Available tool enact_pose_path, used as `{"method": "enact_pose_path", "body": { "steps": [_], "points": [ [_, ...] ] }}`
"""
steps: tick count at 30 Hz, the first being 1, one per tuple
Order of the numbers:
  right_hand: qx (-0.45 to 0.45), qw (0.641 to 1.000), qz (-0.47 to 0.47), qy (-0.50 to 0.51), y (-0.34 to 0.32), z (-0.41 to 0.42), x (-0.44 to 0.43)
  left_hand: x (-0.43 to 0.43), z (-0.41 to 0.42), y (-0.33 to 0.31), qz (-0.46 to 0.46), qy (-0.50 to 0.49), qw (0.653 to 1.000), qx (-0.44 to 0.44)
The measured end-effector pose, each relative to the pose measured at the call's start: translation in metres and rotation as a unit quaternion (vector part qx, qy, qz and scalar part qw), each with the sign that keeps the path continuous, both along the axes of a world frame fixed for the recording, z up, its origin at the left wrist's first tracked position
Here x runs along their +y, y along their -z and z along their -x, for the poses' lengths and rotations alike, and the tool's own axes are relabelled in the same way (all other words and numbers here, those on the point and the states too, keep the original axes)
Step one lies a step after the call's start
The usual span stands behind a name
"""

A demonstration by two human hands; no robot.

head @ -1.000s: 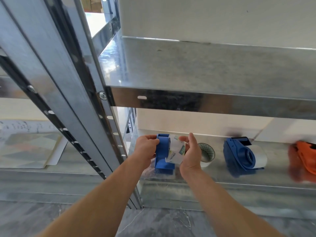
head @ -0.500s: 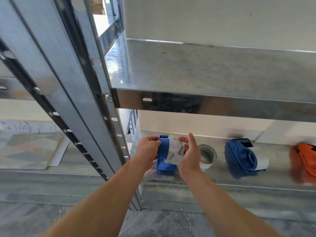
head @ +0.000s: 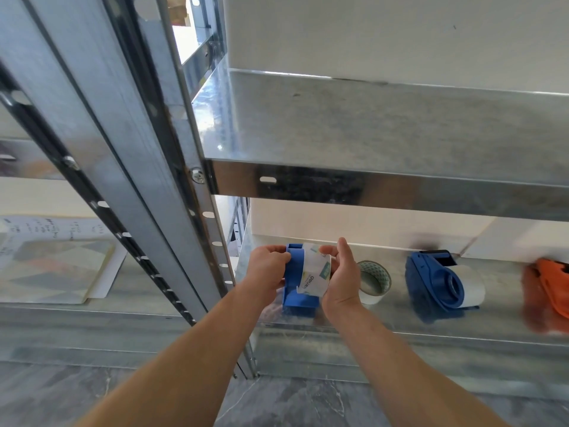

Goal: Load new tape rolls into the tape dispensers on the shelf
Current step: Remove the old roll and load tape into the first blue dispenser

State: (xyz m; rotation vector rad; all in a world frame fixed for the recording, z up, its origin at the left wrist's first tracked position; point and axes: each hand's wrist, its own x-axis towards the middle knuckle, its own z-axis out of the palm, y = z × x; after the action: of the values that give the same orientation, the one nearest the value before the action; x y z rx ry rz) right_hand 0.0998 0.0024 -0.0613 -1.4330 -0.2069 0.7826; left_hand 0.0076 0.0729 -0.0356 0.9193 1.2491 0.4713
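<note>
On the lower metal shelf (head: 385,326) stands a blue tape dispenser (head: 297,298). My left hand (head: 267,274) grips its left side. My right hand (head: 340,275) holds a clear tape roll with a printed label (head: 314,274) against the dispenser's right side. A loose roll of tape (head: 374,282) lies just right of my right hand. Further right sits a second blue dispenser (head: 437,283) with a white roll in it. An orange dispenser (head: 551,288) shows at the right edge, blurred.
An upper metal shelf (head: 385,186) overhangs the work area close above my hands. Slotted steel uprights (head: 172,195) stand left of the dispenser. Papers and a board (head: 55,260) lie on the neighbouring shelf at left. Grey stone floor below.
Both hands stay on the dispenser and the roll, with only slight shifts of the roll. The view has moved a little.
</note>
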Motion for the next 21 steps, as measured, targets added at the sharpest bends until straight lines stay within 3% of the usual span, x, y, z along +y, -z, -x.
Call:
{"method": "enact_pose_path", "body": {
  "steps": [21],
  "points": [
    [-0.031,0.998,-0.020,-0.058,0.0002,0.0081,0.0037,-0.0020,0.0012,-0.0041,0.000,0.010,1.000,0.014]
  ]
}}
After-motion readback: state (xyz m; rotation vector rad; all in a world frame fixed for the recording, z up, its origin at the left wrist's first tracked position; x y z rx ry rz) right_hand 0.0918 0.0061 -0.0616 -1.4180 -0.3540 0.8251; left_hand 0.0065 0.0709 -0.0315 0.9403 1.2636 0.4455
